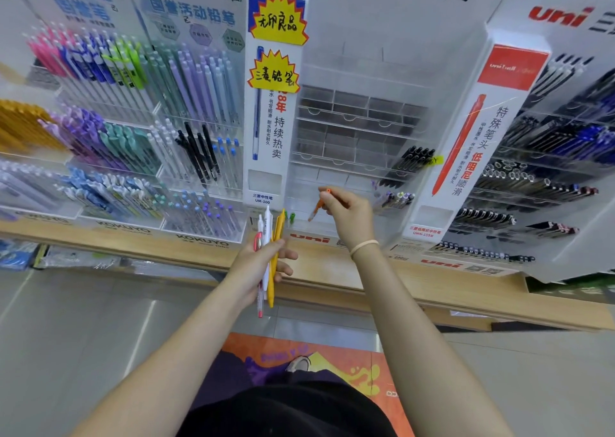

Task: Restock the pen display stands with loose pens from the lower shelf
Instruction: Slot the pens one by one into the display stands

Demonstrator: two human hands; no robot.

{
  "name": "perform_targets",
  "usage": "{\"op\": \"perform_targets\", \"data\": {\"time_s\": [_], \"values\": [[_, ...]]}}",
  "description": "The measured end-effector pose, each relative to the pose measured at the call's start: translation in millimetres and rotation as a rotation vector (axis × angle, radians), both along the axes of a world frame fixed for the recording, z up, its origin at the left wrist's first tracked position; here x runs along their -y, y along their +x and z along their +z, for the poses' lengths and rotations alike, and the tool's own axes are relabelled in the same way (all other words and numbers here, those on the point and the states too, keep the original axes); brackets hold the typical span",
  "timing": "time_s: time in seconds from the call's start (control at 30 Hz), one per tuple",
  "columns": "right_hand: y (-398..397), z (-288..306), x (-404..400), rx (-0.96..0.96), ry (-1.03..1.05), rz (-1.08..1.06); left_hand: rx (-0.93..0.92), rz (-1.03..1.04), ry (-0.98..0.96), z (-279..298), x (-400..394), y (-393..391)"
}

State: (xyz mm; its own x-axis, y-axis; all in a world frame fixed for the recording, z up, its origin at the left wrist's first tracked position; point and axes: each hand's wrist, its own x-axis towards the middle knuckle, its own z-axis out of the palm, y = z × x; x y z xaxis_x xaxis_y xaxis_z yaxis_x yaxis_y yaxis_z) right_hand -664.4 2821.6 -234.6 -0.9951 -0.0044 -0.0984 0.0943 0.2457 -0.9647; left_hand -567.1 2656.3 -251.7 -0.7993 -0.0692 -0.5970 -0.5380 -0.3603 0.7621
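Orange pen [317, 206] pinched in right hand [347, 212] before clear acrylic display stand [359, 130], left hand [263, 260] gripping bundle of loose pens [271, 257], yellow, white and pink, above wooden shelf [319, 267] edge

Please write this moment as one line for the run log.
left hand: holds pen bundle | right hand: pinches orange pen | place: at clear middle stand | stage: inserting
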Motion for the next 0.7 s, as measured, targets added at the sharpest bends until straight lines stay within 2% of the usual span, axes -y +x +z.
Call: {"op": "perform_targets", "data": {"time_s": [0.27,0.5,0.7], "values": [[-5.7,0.3,2.1,-0.102,0.145,0.045,-0.040,-0.010,0.066,-3.2,1.8,-0.5],[-2.6,-34.0,-1.1,0.136,0.281,0.101,-0.032,-0.034,0.063,-5.1,8.2,-9.1],[-5.3,-39.8,-3.0,0.152,0.314,0.128,-0.045,-0.062,0.079,-6.7,10.2,-9.8]]}}
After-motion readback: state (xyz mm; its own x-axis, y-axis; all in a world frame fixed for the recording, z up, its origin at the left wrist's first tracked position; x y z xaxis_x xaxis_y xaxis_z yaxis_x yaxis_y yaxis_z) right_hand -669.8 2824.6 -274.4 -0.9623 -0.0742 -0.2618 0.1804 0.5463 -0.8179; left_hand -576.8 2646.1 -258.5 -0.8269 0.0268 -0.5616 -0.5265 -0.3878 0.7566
